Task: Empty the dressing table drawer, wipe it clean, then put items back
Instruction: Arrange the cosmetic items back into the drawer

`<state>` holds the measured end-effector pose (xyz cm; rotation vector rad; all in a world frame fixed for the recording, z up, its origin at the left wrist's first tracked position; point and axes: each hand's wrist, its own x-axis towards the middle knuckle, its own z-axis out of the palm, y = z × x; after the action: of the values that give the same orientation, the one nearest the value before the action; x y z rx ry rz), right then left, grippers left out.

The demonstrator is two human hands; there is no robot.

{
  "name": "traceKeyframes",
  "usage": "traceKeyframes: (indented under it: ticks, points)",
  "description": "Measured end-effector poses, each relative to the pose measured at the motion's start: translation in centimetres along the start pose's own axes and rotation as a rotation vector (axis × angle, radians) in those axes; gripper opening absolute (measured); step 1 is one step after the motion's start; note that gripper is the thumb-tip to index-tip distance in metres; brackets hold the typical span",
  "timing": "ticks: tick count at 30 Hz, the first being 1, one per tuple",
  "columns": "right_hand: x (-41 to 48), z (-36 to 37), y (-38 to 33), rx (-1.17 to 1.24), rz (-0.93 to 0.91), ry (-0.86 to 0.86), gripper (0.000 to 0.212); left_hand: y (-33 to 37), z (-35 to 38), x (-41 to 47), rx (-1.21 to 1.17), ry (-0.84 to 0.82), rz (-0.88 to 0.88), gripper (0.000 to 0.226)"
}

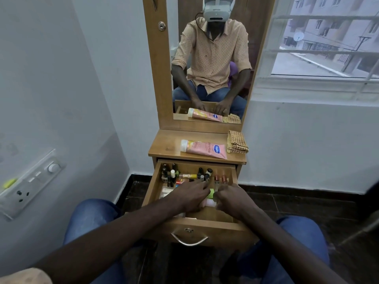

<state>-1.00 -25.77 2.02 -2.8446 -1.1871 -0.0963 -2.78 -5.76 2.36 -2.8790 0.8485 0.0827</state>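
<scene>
Barely into emptying: pink tube (204,149) out beside far cloth (238,142), drawer (205,223) crowded with bottles (184,176). Left hand (192,196) flat-fingered over them, right hand (230,198) curled round green tube (212,192). Wiping, refilling ahead.

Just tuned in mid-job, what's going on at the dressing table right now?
A seated person has both hands in the open drawer, which holds many small bottles. The left hand reaches over the items at the front. The right hand is curled beside a green item, but whether either hand grips anything is hidden. A pink lotion tube and a folded checked cloth lie on the tabletop. Emptying looks barely begun, and wiping has not started.
</scene>
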Motion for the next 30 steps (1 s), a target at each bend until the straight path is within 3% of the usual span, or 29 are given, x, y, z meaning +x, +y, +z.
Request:
traceKeyframes:
  ticks: [4, 14, 30]
  points:
    - [-0.2, -0.1, -0.3, -0.011, 0.002, -0.012, 0.030, -0.3, 0.0, -0.3, 0.028, 0.023, 0.030, 0.038]
    - [0.0, -0.1, -0.5, -0.055, 0.012, -0.012, 0.028, -0.6, -0.5, -0.6, -0.037, 0.040, 0.052, 0.026]
    - [0.4, 0.6, -0.1, -0.194, 0.018, -0.022, 0.024, 0.1, 0.7, -0.8, -0.230, 0.050, 0.000, 0.030]
